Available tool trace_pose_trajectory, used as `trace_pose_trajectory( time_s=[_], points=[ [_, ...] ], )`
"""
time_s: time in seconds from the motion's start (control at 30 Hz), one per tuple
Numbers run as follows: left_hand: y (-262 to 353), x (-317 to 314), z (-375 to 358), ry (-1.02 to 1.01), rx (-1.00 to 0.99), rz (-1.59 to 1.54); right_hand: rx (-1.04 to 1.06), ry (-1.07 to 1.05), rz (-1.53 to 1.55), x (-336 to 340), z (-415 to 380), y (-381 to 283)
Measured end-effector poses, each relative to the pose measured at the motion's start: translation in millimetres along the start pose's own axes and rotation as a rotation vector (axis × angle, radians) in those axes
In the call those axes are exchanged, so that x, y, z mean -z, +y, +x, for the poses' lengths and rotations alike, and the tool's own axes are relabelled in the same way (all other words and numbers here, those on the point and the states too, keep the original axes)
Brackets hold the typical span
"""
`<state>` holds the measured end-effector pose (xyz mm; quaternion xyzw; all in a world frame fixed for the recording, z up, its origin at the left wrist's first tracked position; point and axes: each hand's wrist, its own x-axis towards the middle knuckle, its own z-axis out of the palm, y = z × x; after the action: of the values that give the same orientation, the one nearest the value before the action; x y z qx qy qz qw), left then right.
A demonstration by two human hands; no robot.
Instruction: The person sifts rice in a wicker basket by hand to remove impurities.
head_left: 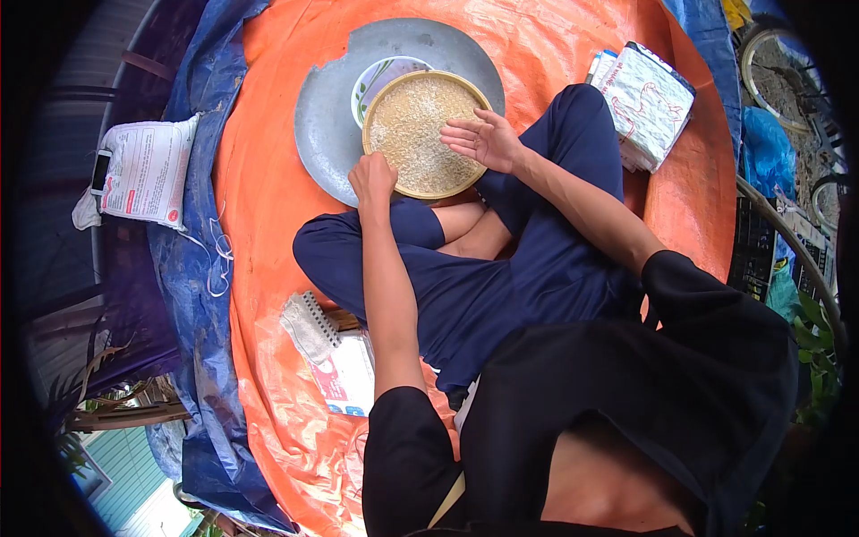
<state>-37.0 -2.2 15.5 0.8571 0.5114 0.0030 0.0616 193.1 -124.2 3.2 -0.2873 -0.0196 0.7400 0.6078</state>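
Note:
A round sieve (367,115) with a yellowish rim holds a layer of pale grain (416,125), whiter toward the middle. My left hand (373,177) has its fingers closed on the near left rim. Over the right side of the grain, my right hand (483,141) is held flat, fingers stretched out and palm turned toward the sieve. Partly under the sieve is a white bowl (365,86) with a green and purple pattern. Both rest over a wide grey metal tray (324,134) whose far left edge is broken.
An orange tarp (268,179) lies beneath me, with a blue tarp (201,358) along the left. A white sack (152,170) with a phone (100,170) sits left. Folded printed bags (649,103) lie right. A spiral notebook (310,324) is beside my left knee.

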Motion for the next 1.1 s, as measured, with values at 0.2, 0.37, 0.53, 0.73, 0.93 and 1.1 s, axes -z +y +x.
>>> trace_pose_trajectory(
  time_s=[0.2,0.37,0.53,0.73,0.93,1.1],
  points=[
    [-15,18,2,-0.017,0.124,-0.222,0.031,0.019,-0.033,2,1,2],
    [-16,22,0,-0.043,0.169,-0.191,0.009,-0.016,0.0,11,5,3],
    [-13,15,2,-0.095,0.083,-0.122,0.01,-0.016,-0.009,9,5,2],
    [-2,12,1,-0.061,-0.002,-0.06,0.023,-0.035,-0.013,10,8,3],
    [5,9,1,-0.02,-0.054,-0.003,0.012,-0.017,-0.013,9,6,2],
    [6,1,2,-0.02,-0.038,0.004,0.011,-0.015,-0.015,7,5,1]
  ],
)
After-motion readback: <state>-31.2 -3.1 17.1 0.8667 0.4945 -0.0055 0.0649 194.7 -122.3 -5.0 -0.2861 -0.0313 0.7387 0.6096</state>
